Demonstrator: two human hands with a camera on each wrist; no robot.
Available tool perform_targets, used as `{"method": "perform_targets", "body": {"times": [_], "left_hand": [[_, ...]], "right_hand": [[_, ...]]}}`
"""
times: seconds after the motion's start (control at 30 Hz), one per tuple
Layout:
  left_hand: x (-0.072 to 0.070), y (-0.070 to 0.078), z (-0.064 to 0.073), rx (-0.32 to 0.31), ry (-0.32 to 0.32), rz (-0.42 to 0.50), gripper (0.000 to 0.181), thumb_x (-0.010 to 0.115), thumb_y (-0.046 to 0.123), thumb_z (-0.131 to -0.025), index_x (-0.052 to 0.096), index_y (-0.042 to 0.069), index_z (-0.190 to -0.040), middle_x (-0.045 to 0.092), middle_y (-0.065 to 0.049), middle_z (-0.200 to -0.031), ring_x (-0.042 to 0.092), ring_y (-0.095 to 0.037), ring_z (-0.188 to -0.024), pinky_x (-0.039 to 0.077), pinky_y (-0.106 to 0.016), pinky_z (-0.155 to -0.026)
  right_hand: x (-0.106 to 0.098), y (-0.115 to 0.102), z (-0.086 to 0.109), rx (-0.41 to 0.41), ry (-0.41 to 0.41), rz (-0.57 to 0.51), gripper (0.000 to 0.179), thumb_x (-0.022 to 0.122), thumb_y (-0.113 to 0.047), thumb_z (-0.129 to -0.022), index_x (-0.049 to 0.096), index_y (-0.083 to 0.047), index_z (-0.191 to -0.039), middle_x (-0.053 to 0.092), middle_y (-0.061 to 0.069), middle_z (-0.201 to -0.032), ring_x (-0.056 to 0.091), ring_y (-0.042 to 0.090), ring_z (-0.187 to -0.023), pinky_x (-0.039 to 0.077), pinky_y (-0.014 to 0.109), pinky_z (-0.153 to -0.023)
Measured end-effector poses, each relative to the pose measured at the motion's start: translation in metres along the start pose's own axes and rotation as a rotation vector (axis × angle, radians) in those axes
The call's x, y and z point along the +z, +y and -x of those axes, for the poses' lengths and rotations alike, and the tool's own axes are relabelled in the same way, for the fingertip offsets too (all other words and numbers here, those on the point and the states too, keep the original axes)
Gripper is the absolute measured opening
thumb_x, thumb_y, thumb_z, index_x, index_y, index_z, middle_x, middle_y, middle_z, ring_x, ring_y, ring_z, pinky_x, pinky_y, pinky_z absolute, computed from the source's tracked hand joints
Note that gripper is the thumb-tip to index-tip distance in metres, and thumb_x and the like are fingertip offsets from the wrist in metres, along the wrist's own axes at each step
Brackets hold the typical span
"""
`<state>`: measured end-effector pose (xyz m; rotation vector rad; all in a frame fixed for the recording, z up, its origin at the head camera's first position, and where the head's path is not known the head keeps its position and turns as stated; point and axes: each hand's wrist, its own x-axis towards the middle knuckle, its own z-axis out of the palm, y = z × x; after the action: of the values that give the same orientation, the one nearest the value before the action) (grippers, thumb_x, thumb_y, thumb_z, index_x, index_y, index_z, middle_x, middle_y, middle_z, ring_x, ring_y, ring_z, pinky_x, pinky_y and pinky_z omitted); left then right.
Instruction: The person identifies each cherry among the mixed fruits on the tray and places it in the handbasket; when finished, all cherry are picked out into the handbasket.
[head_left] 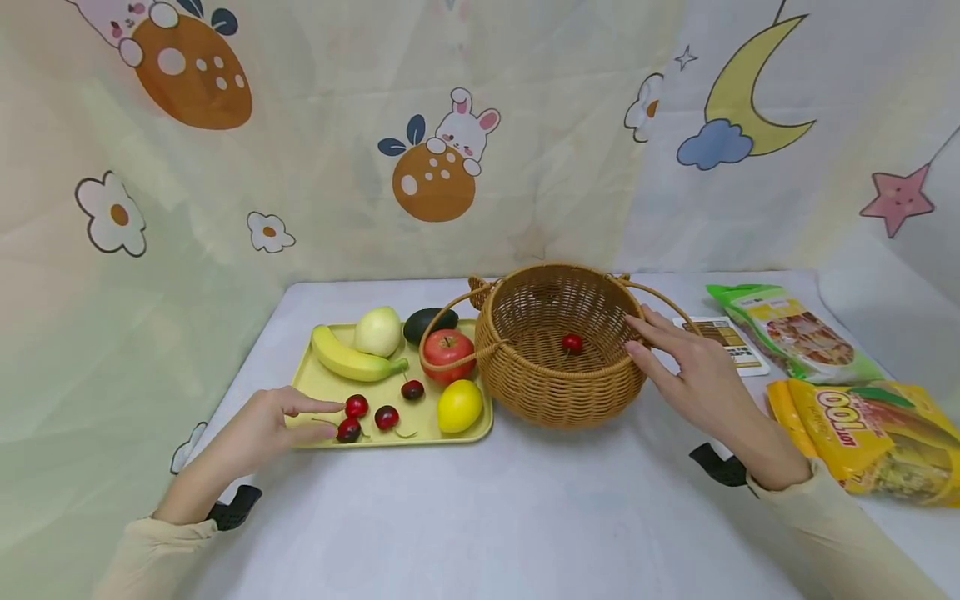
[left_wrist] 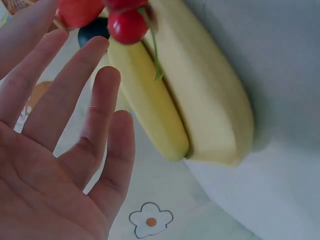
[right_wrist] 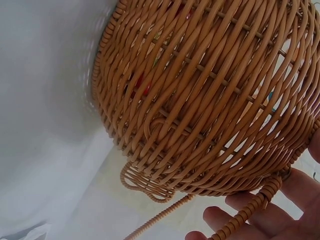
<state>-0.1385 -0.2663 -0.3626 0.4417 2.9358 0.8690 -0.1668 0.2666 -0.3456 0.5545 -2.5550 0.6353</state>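
Over the near left corner of the yellow tray (head_left: 431, 438), my left hand (head_left: 258, 429) holds nothing; its thumb and forefinger are apart, close beside a red cherry (head_left: 356, 406) and a darker cherry (head_left: 348, 431). Two more cherries lie farther right on the tray. In the left wrist view, the fingers (left_wrist: 107, 95) are extended near a cherry (left_wrist: 128, 26) with a green stem. My right hand (head_left: 697, 375) rests on the right rim of the wicker basket (head_left: 562, 396), fingers fairly straight, near its handle (right_wrist: 245, 212). One cherry (head_left: 572, 342) lies inside the basket.
The tray also bears a banana (head_left: 352, 358), a pale round fruit (head_left: 378, 332), an avocado (head_left: 429, 325), an apple (head_left: 447, 346) and a lemon (head_left: 460, 407). At right lie a green bag (head_left: 802, 333), a yellow bag (head_left: 870, 433) and a flat printed packet (head_left: 731, 346).
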Motion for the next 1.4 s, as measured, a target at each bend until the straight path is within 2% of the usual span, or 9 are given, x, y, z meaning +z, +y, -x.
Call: {"method": "perform_targets", "body": {"times": [0.17,0.27,0.37,0.67,0.97,1.07,1.13,1.27,1.4], "left_hand": [[0.015,-0.004,0.000,0.003,-0.020,-0.017,0.036,0.086,0.033,-0.082,0.081,0.020,-0.115,0.079,-0.002,-0.112,0.059,-0.012,-0.087,0.044,-0.025,-0.071],[0.021,-0.006,0.000,-0.018,-0.035,-0.006,0.034,0.086,0.030,-0.082,0.081,0.020,-0.114,0.079,-0.003,-0.113,0.051,-0.011,-0.079,0.038,-0.022,-0.063],[0.025,-0.008,-0.001,-0.030,-0.039,0.003,0.034,0.086,0.028,-0.083,0.081,0.020,-0.115,0.079,-0.004,-0.115,0.049,-0.012,-0.077,0.036,-0.022,-0.061],[0.032,-0.007,-0.004,-0.025,0.017,-0.057,0.034,0.086,0.028,-0.082,0.081,0.022,-0.115,0.079,-0.002,-0.113,0.064,-0.016,-0.094,0.044,-0.024,-0.070],[0.032,-0.006,-0.005,-0.029,0.003,-0.034,0.034,0.085,0.027,-0.083,0.080,0.020,-0.116,0.078,-0.004,-0.115,0.057,-0.015,-0.084,0.040,-0.022,-0.064],[0.032,-0.006,-0.005,-0.037,-0.003,-0.026,0.034,0.085,0.026,-0.083,0.080,0.019,-0.116,0.078,-0.006,-0.117,0.055,-0.014,-0.082,0.039,-0.022,-0.061],[0.031,-0.006,-0.006,-0.039,-0.005,-0.024,0.034,0.085,0.027,-0.083,0.080,0.019,-0.116,0.078,-0.007,-0.117,0.057,-0.015,-0.084,0.039,-0.022,-0.060],[0.031,-0.005,-0.006,-0.044,-0.005,-0.022,0.034,0.086,0.027,-0.083,0.080,0.018,-0.115,0.078,-0.007,-0.116,0.060,-0.017,-0.090,0.039,-0.022,-0.061],[0.031,-0.005,-0.007,-0.047,-0.002,-0.018,0.034,0.086,0.027,-0.083,0.081,0.018,-0.115,0.078,-0.008,-0.116,0.061,-0.018,-0.092,0.040,-0.022,-0.061]], "right_hand": [[0.001,-0.001,0.001,0.016,-0.014,-0.014,0.047,0.061,-0.032,-0.104,0.059,-0.010,-0.145,0.053,0.022,-0.151,0.063,0.053,-0.116,0.054,0.060,-0.086],[0.001,-0.002,0.001,0.029,-0.023,-0.014,0.047,0.060,-0.034,-0.104,0.059,-0.011,-0.145,0.053,0.021,-0.151,0.055,0.054,-0.128,0.050,0.065,-0.093],[0.001,-0.002,0.001,0.029,-0.020,-0.010,0.047,0.060,-0.034,-0.104,0.059,-0.011,-0.145,0.053,0.021,-0.151,0.057,0.054,-0.126,0.052,0.063,-0.090],[0.001,-0.002,0.001,0.039,-0.020,-0.018,0.048,0.061,-0.034,-0.104,0.059,-0.010,-0.145,0.053,0.022,-0.151,0.056,0.055,-0.126,0.049,0.067,-0.096],[0.001,-0.002,0.002,0.033,-0.016,-0.020,0.047,0.061,-0.033,-0.104,0.060,-0.010,-0.145,0.054,0.022,-0.150,0.056,0.054,-0.127,0.050,0.065,-0.093],[0.001,-0.002,0.001,0.025,-0.009,-0.014,0.047,0.061,-0.033,-0.104,0.060,-0.010,-0.145,0.054,0.022,-0.150,0.060,0.054,-0.121,0.054,0.060,-0.086],[0.001,-0.002,0.001,0.019,-0.003,-0.007,0.047,0.061,-0.033,-0.104,0.060,-0.010,-0.144,0.054,0.022,-0.150,0.067,0.052,-0.105,0.056,0.050,-0.074],[0.001,-0.001,0.000,0.012,0.006,0.005,0.046,0.061,-0.033,-0.104,0.060,-0.009,-0.144,0.055,0.022,-0.149,0.064,0.038,-0.068,0.042,0.032,-0.054],[0.001,-0.002,-0.001,0.009,0.008,0.008,0.047,0.060,-0.033,-0.104,0.060,-0.009,-0.144,0.054,0.022,-0.149,0.069,0.046,-0.085,0.048,0.036,-0.058]]}}
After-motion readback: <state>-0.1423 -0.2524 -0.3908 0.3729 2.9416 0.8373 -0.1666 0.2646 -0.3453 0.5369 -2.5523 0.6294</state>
